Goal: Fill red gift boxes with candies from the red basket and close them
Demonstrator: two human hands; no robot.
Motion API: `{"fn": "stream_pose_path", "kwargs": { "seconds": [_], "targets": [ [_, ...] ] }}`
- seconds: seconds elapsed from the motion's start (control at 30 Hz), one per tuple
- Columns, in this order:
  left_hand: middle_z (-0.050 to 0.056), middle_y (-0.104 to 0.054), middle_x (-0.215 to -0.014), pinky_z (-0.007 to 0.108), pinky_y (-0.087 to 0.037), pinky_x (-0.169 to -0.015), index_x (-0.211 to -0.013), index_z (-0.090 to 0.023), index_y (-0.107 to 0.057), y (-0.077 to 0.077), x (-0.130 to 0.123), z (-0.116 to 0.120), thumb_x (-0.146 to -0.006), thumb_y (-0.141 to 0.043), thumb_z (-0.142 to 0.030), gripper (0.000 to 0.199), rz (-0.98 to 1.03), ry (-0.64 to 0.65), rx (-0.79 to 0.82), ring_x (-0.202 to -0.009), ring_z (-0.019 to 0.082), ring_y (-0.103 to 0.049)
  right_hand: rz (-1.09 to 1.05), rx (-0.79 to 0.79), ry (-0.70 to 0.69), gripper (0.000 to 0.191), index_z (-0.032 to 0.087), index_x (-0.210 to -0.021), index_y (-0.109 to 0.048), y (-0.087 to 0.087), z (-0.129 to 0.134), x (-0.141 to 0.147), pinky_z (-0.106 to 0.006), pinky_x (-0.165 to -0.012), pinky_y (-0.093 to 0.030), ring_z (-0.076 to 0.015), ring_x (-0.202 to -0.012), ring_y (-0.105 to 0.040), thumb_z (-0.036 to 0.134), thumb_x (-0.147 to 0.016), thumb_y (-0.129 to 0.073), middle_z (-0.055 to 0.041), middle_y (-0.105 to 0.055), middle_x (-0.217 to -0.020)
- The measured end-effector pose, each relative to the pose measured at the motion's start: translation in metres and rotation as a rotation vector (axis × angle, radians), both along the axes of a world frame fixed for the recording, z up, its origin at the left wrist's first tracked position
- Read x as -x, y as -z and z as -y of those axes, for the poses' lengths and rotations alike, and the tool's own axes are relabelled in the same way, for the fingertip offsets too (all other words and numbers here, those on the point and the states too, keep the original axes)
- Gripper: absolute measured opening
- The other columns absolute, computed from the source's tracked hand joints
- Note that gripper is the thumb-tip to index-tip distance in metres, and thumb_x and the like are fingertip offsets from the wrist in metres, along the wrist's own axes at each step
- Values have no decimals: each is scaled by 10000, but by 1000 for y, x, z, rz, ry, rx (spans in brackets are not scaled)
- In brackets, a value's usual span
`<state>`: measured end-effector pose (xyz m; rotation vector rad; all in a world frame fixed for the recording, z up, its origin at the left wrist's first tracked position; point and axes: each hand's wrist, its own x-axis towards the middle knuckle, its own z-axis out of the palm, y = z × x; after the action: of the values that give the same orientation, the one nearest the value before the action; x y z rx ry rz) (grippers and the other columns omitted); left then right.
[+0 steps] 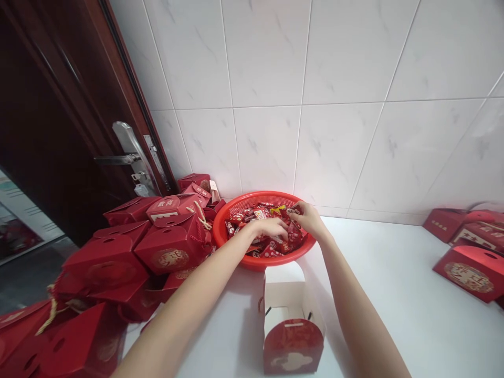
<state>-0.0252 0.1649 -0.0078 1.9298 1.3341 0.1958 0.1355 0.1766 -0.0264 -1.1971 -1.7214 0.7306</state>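
A red plastic basket (227,206) with perforated sides holds many small wrapped candies (272,250), mostly in red wrappers. My left hand (271,228) reaches in over the middle of the pile, its fingers loosely bent downward and touching the wrappers; the fingertips are partly hidden. At the basket's right side, my right hand (309,217) pinches a small dark-and-red wrapped candy (293,211) between thumb and fingers. Between my forearms, in front of the basket, stands an open red gift box (293,344) with a white inside. Its flaps are up, and no candy shows inside.
Closed red gift boxes (169,247) with rope handles are heaped on the left. More red boxes (468,270) stand at the right edge of the white table (378,257). A tiled wall (268,147) rises behind, and a dark door (79,89) with a metal handle is at left.
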Motion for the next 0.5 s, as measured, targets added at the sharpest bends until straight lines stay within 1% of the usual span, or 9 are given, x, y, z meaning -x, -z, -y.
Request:
{"fn": "stream_pose_path", "kwargs": {
  "seconds": [0.13, 0.2, 0.27, 0.33, 0.4, 0.43, 0.47, 0.5],
  "targets": [
    [-32, -636, -614, 265, -526, -675, -631, -196, -560, -10, 8, 2, -632, -626, -154, 78, 118, -76, 70, -692, 174, -647, -40, 16, 4, 88, 221, -693, -556, 0, 0, 1, -302, -623, -440, -189, -671, -598, 290, -705, -609, -3, -652, -675],
    [-26, -642, -599, 270, -541, -649, -644, -197, -533, -13, 10, 4, -639, -608, -146, 91, 174, -108, 114, -640, 166, -642, -68, 28, -1, 81, 214, -725, -583, 1, 0, 1, -313, -641, -456, -194, -678, -611, 290, -715, -611, -19, -676, -708],
    [-21, -632, -568, 261, -538, -620, -632, -196, -502, -14, 10, 5, -657, -572, -131, 99, 226, -141, 144, -585, 149, -622, -98, 35, -7, 115, 202, -756, -613, 0, 0, 1, -326, -671, -472, -201, -700, -623, 315, -736, -616, -38, -695, -742],
    [-16, -611, -536, 241, -518, -583, -610, -193, -486, -15, 10, 5, -671, -533, -114, 111, 271, -173, 156, -539, 130, -589, -131, 35, -16, 207, 191, -758, -629, -2, 0, 1, -338, -708, -486, -207, -733, -631, 389, -794, -583, -55, -702, -765],
    [-13, -591, -515, 233, -498, -550, -585, -189, -486, -16, 10, 4, -685, -510, -107, 131, 307, -197, 156, -507, 122, -559, -168, 34, -35, 372, 184, -740, -634, -6, 3, 0, -347, -748, -500, -212, -770, -641, 499, -872, -488, -64, -702, -770],
    [-11, -582, -508, 234, -491, -539, -572, -186, -489, -16, 10, 4, -695, -506, -110, 146, 321, -206, 152, -497, 121, -548, -189, 38, -65, 448, 182, -725, -634, -8, 5, 0, -352, -761, -506, -216, -783, -646, 557, -891, -453, -64, -699, -762],
    [-11, -576, -506, 236, -488, -536, -565, -183, -497, -16, 10, 3, -705, -506, -114, 157, 333, -212, 146, -492, 120, -540, -208, 45, -116, 492, 181, -714, -635, -10, 7, -1, -354, -769, -510, -220, -794, -650, 609, -884, -461, -60, -697, -754],
    [-13, -572, -506, 237, -488, -539, -567, -181, -509, -16, 10, 3, -715, -508, -118, 161, 343, -218, 138, -492, 120, -537, -224, 55, -183, 500, 180, -711, -639, -12, 9, -1, -355, -774, -513, -225, -805, -655, 645, -850, -520, -54, -698, -751]
  ]
}}
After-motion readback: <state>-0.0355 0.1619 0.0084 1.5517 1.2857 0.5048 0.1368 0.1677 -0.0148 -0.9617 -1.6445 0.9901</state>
